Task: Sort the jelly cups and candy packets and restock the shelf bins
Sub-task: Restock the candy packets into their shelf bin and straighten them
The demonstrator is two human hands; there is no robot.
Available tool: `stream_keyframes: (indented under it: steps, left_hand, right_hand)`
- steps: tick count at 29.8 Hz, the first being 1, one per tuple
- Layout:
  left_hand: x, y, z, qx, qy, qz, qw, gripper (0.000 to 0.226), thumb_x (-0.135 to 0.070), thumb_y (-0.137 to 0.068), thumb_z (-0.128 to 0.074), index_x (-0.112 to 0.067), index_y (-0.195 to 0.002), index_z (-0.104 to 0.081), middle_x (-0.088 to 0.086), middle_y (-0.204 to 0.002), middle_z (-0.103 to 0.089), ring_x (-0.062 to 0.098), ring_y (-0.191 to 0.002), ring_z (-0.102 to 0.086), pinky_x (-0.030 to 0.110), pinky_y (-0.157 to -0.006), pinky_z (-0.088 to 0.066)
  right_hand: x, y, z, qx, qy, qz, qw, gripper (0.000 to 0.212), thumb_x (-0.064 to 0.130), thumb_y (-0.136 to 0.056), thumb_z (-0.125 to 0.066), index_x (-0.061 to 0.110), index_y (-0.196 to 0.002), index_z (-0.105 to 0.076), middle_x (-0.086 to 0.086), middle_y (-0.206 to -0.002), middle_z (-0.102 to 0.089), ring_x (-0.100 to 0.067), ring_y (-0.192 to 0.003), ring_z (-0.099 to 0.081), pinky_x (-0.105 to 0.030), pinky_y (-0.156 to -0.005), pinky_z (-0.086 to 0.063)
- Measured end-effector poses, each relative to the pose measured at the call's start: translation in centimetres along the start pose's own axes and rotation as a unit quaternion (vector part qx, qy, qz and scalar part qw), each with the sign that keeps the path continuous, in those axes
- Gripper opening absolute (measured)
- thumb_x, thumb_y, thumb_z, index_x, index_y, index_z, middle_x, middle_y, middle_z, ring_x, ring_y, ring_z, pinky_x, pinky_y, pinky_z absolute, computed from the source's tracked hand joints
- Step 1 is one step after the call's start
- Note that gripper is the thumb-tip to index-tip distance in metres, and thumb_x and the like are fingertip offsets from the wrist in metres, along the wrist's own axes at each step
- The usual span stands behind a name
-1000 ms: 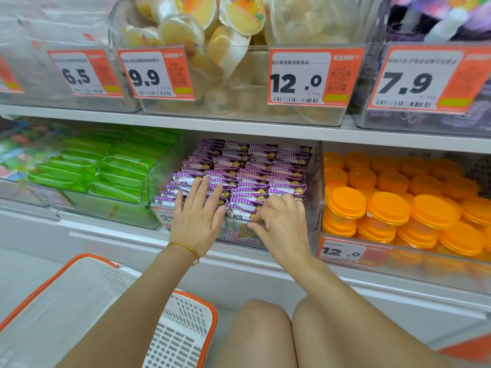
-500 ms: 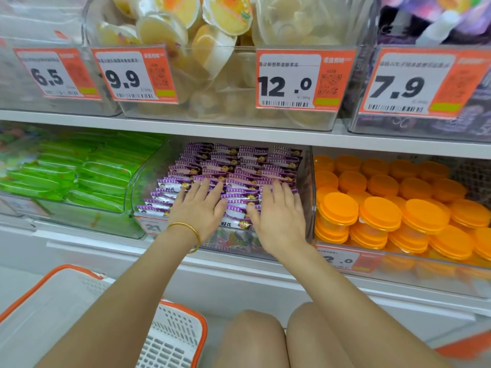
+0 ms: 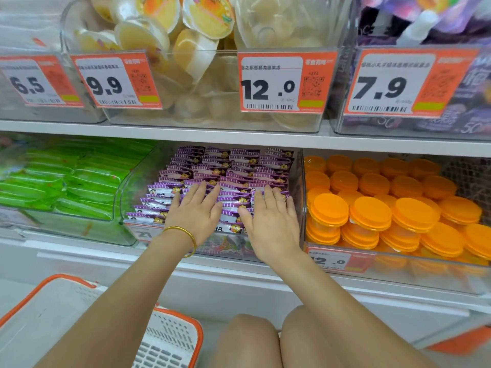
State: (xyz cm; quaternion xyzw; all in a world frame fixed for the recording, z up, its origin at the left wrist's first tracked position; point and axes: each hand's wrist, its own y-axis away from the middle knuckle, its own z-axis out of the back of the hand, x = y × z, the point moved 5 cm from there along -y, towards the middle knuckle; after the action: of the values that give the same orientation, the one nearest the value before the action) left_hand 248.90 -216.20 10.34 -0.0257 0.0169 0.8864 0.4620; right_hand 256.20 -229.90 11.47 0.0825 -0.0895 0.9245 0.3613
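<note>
My left hand (image 3: 195,211) and right hand (image 3: 271,221) lie flat with fingers spread, pressing on the front rows of purple candy packets (image 3: 233,166) in the middle bin (image 3: 132,187) of the lower shelf. That bin looks full, as does the one of orange jelly cups (image 3: 372,211) beside it. I judge only squaring these rows remains.

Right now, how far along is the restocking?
Looks done: purple packets fill the middle bin in rows; the green packets and orange cups beside it look full. In hand: left hand and right hand lie flat on the front rows, likely levelling them. Left: probably little; upper bins show only partly.
</note>
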Motion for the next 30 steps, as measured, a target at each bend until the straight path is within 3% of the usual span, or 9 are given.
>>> stream_keyframes:
  steps: [3, 7, 10, 13, 16, 19, 23, 30]
  left_hand:
    - [0.1, -0.2, 0.1, 0.03, 0.001, 0.002, 1.0, 0.052, -0.043, -0.1, -0.012, -0.033, -0.15, -0.004, -0.002, -0.16, -0.001, 0.015, -0.146, 0.003, 0.047, -0.118, -0.003]
    - [-2.3, 0.3, 2.0, -0.063, 0.034, -0.031, 0.997, 0.061, -0.05, -0.095, -0.01, -0.027, -0.151, -0.012, 0.003, -0.159, -0.012, 0.018, -0.146, -0.005, 0.045, -0.118, -0.01]
    - [-7.2, 1.0, 4.1, -0.134, 0.105, -0.12, 0.978, 0.08, -0.056, -0.082, -0.004, -0.016, -0.148, -0.025, 0.01, -0.154, -0.026, 0.025, -0.143, -0.019, 0.044, -0.116, -0.019]
    - [-13.0, 2.1, 5.6, -0.139, 0.139, -0.217, 0.956, 0.077, -0.053, -0.084, -0.01, -0.011, -0.147, -0.028, 0.012, -0.153, -0.028, 0.025, -0.142, -0.023, 0.033, -0.117, -0.014]
    - [-18.5, 3.0, 6.3, -0.131, 0.134, -0.311, 0.932, 0.07, -0.05, -0.089, -0.017, -0.012, -0.147, -0.03, 0.01, -0.153, -0.028, 0.023, -0.142, -0.024, 0.031, -0.118, -0.013]
    - [-22.1, 2.6, 5.4, -0.085, 0.057, -0.33, 0.939, 0.063, -0.053, -0.096, -0.03, -0.023, -0.15, -0.019, 0.0, -0.157, -0.019, 0.016, -0.144, -0.017, 0.039, -0.118, -0.016]
    - [-23.6, 1.9, 3.3, -0.043, -0.025, -0.313, 0.948, 0.063, -0.056, -0.094, -0.034, -0.032, -0.149, -0.017, -0.003, -0.158, -0.017, 0.015, -0.144, -0.018, 0.041, -0.116, -0.015]
    - [-23.0, 2.2, 3.2, -0.043, -0.012, -0.314, 0.948, 0.056, -0.046, -0.097, -0.036, -0.033, -0.149, -0.019, -0.004, -0.157, -0.02, 0.014, -0.143, -0.019, 0.036, -0.116, -0.01]
  right_hand:
    - [0.2, 0.6, 0.8, -0.01, -0.03, 0.026, 0.999, 0.064, 0.049, -0.1, -0.019, 0.011, -0.151, -0.02, -0.01, -0.159, -0.013, -0.024, -0.147, -0.006, -0.041, -0.119, -0.002]
    - [0.0, 2.3, 4.0, -0.067, -0.102, 0.068, 0.99, 0.058, 0.044, -0.1, -0.018, 0.012, -0.148, -0.028, -0.007, -0.156, -0.023, -0.022, -0.146, -0.013, -0.035, -0.12, -0.009]
    - [-2.2, 4.0, 7.1, -0.13, -0.133, 0.077, 0.979, 0.049, 0.027, -0.097, -0.03, 0.01, -0.142, -0.041, -0.008, -0.15, -0.038, -0.023, -0.143, -0.026, -0.037, -0.118, -0.016]
    - [-7.9, 5.6, 9.5, -0.192, -0.126, 0.038, 0.972, 0.043, 0.001, -0.092, -0.046, 0.009, -0.134, -0.052, -0.009, -0.141, -0.05, -0.027, -0.136, -0.038, -0.042, -0.116, -0.025]
    - [-15.4, 7.0, 11.7, -0.228, -0.125, -0.034, 0.965, 0.043, -0.005, -0.089, -0.045, 0.01, -0.127, -0.059, -0.01, -0.131, -0.058, -0.029, -0.126, -0.048, -0.041, -0.11, -0.034]
    - [-19.9, 6.8, 11.8, -0.171, -0.121, -0.033, 0.977, 0.035, 0.013, -0.094, -0.045, 0.012, -0.126, -0.06, -0.008, -0.128, -0.06, -0.027, -0.122, -0.051, -0.035, -0.104, -0.035]
    - [-20.6, 6.3, 9.2, -0.053, -0.103, 0.011, 0.993, 0.051, 0.036, -0.095, -0.031, 0.011, -0.135, -0.052, -0.011, -0.142, -0.048, -0.025, -0.134, -0.039, -0.031, -0.112, -0.023]
    - [-21.3, 6.6, 8.8, -0.072, -0.102, 0.017, 0.992, 0.04, 0.018, -0.101, -0.039, 0.018, -0.14, -0.045, -0.004, -0.148, -0.04, -0.021, -0.137, -0.031, -0.028, -0.111, -0.022]
